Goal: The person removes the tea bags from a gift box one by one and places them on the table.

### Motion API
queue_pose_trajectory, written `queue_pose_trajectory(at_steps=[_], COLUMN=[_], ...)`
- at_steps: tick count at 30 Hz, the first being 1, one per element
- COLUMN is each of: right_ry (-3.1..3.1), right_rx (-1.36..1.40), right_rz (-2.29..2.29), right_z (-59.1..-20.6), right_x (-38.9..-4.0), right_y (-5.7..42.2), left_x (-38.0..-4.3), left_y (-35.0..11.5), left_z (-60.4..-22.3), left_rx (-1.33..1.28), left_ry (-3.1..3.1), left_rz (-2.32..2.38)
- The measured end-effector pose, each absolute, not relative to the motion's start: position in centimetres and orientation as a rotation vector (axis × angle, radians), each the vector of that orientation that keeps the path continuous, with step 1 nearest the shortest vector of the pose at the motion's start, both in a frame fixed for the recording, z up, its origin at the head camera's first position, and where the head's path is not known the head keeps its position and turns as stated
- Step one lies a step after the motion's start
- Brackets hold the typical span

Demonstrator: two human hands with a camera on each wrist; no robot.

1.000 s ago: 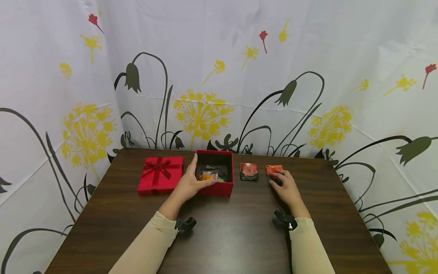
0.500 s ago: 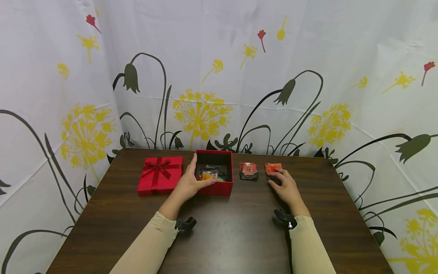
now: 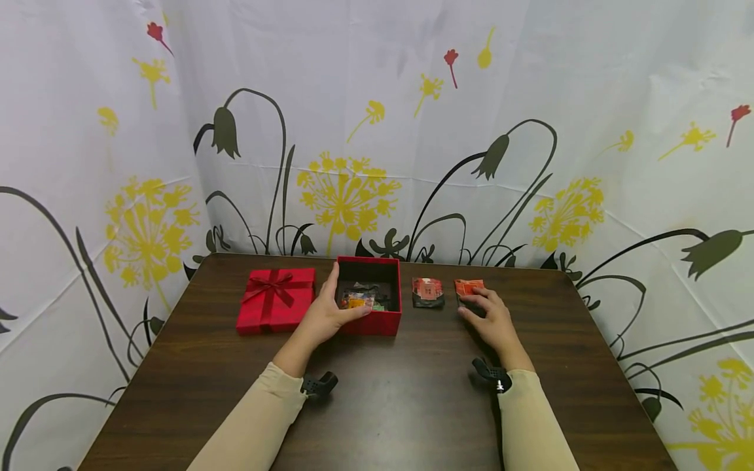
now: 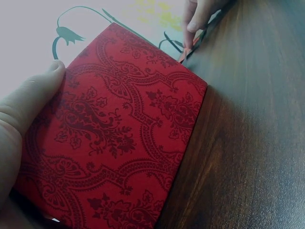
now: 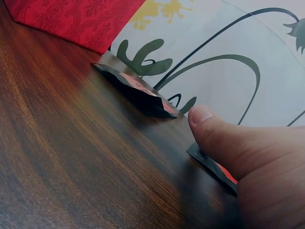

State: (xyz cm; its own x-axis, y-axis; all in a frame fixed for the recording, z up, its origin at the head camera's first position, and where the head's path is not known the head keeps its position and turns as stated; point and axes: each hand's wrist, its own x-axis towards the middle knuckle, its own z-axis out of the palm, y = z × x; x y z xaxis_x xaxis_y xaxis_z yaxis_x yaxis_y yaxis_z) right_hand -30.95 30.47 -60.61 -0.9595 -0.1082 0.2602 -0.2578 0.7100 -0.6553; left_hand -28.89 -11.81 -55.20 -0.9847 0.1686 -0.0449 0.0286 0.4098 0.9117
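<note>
In the head view my left hand (image 3: 323, 314) holds the left near corner of an open red gift box (image 3: 377, 323). Its thumb lies along the near rim, and the fingers run along the left wall. The left wrist view shows the thumb at the top edge of the patterned red wall (image 4: 124, 129). Inside the box are several small packets (image 3: 358, 301). My right hand (image 3: 493, 324) rests over an orange-and-black packet (image 3: 469, 286) on the table, fingers loosely bent. In the right wrist view its thumb is just above that packet (image 5: 228, 173); fingertip contact is hidden.
Left of the box lies its red lid (image 3: 277, 301) with a ribbon bow. Between box and right hand is another red-and-black packet (image 3: 428, 292). All stand near the back edge of the brown wooden table (image 3: 400, 399), before a flowered curtain (image 3: 377, 131).
My right hand has shifted very slightly leftward and spread its thumb a little from the fingers. The left hand, box and packets stay put; the head view shifts slightly.
</note>
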Motion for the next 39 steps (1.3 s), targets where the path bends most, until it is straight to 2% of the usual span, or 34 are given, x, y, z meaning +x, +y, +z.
queue_pose_trajectory(at_steps=[7, 20, 30, 39], right_ry=[-2.635, -2.258, -2.120, -2.046], right_rx=[0.238, -0.179, -0.235, -0.088], right_rz=[1.162, 1.382, 1.605, 1.793], right_z=[-60.9, -60.5, -59.8, -54.9], right_x=[-31.1, -30.7, -30.1, -29.4], right_y=[30.3, 29.5, 27.3, 22.8], left_x=[-29.0, -29.2, -28.9, -28.8], left_y=[-12.0, -12.2, -11.7, -11.8], left_z=[-55.3, -55.3, -55.1, -55.2], left_rx=[0.168, 0.169, 0.177, 0.158], left_ry=[2.529, 2.538, 2.528, 2.518], left_rz=[1.629, 1.617, 1.639, 1.644])
